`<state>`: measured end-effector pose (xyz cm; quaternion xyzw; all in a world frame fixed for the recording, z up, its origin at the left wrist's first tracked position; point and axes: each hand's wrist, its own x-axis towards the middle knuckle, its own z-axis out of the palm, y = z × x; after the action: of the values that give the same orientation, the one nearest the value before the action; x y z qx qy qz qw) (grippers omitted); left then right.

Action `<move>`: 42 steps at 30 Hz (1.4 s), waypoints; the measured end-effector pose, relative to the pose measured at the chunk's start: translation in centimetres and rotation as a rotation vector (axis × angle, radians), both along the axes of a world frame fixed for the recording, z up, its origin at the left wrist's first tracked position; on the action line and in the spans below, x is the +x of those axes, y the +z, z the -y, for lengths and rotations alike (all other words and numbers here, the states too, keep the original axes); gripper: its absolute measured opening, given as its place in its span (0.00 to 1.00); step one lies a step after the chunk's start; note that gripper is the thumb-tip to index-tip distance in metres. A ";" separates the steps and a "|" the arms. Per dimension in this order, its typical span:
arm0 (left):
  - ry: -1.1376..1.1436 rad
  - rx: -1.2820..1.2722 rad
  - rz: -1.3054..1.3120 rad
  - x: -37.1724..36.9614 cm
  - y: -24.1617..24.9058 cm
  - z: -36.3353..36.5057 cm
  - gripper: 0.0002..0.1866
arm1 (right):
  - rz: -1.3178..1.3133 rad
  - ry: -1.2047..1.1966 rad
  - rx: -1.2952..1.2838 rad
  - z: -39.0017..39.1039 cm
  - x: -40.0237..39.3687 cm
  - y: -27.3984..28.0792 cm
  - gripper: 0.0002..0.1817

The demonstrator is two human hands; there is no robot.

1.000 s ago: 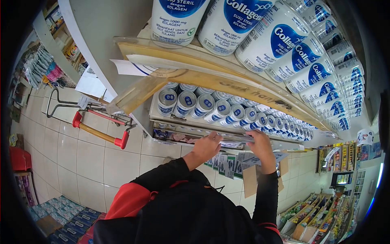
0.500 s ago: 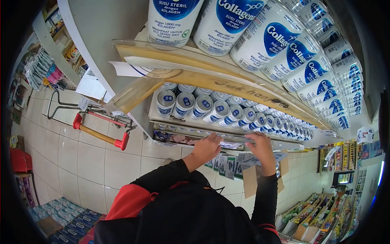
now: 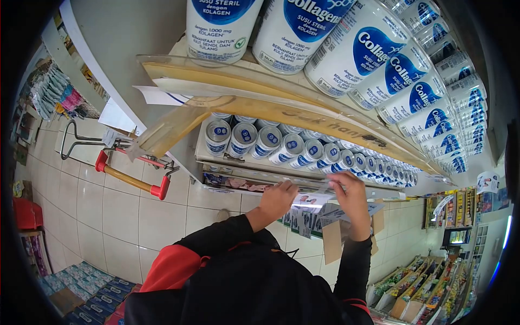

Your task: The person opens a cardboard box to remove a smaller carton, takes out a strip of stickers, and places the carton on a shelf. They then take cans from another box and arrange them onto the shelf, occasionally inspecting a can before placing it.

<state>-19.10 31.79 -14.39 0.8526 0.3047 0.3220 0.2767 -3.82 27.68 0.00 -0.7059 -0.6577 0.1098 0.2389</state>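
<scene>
At the shelf's front edge, my left hand (image 3: 278, 201) pinches one end of a shiny clear label sleeve (image 3: 310, 200) with a printed card in it. My right hand (image 3: 349, 196) has thumb and fingers closed on the sleeve's other end. Just beyond both hands, rows of white and blue cans (image 3: 293, 146) stand upright on the lower shelf. Above them a yellowed price strip (image 3: 325, 122) with handwriting bows out from the upper shelf, which bears larger Collagena cans (image 3: 379, 49).
A trolley with a red and yellow handle (image 3: 130, 177) stands at the left. Below my right hand is an open cardboard box (image 3: 332, 242). Stacked packs (image 3: 103, 303) lie at the lower left, and grocery shelves (image 3: 417, 287) at the lower right.
The label sleeve now shows between my hands, tilted out from the shelf edge. My right hand's fingers have closed on it, and the view has shifted slightly.
</scene>
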 end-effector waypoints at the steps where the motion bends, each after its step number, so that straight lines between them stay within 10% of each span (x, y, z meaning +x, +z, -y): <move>1: 0.003 -0.026 -0.001 -0.3 0.7 -0.2 0.06 | -0.002 -0.001 -0.002 -0.3 0.1 -0.1 0.07; 7: 0.010 -0.076 0.000 -0.7 2.1 -0.5 0.05 | -0.296 -0.151 -0.063 -1.3 1.0 -1.8 0.09; 42: 0.007 -0.129 -0.031 -0.6 1.6 -0.4 0.04 | 0.131 -0.328 0.117 -1.7 -1.2 -7.1 0.09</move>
<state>-19.73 32.16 -12.76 0.8368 0.3319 0.2894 0.3254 -5.00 29.38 -7.08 -0.7942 -0.5531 -0.0153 0.2511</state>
